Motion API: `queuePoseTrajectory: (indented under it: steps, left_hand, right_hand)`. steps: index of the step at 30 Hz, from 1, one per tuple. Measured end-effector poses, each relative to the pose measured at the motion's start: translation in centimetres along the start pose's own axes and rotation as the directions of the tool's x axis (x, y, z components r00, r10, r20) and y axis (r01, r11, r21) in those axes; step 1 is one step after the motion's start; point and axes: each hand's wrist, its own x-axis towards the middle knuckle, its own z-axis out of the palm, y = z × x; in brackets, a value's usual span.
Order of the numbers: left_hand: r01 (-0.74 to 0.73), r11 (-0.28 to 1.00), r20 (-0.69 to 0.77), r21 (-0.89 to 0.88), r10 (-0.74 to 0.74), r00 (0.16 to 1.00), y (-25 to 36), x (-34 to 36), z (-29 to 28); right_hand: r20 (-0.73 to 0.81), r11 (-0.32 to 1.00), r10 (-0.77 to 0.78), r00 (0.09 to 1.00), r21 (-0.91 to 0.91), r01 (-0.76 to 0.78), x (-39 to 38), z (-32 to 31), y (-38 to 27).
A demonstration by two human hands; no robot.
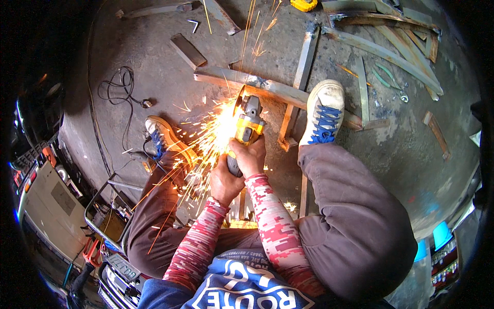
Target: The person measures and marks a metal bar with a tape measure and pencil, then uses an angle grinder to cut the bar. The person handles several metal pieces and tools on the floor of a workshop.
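Sparks point(206, 136) spray left from the yellow grinder point(248, 123), which sits low over the steel bar point(267, 88) on the concrete floor point(411, 149). I see my right hand point(250, 157) with its fingers wrapped tight round the grinder body, and my left hand point(225, 181) clamped on the rear grip just behind. My right shoe point(324, 110) pins the frame. Risk, as I judge it: sparks are landing on my left shoe point(162, 136) and trouser leg, and a snagging disc could kick the grinder back toward my knees.
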Motion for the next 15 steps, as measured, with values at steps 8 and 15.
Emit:
queuePoseTrajectory:
  steps: [8,15]
  left_hand:
    - [0.014,0.999,-0.005,0.044,-0.014,1.0,0.33,-0.08,-0.05]
    - [0.018,0.999,-0.019,0.05,-0.017,1.0,0.08,-0.02,0.28]
  right_hand:
    - [0.003,0.999,-0.03,1.0,0.032,0.03,0.2,0.08,0.67]
    - [-0.021,0.998,-0.034,0.999,0.045,0.034,0.0,0.12,0.56]
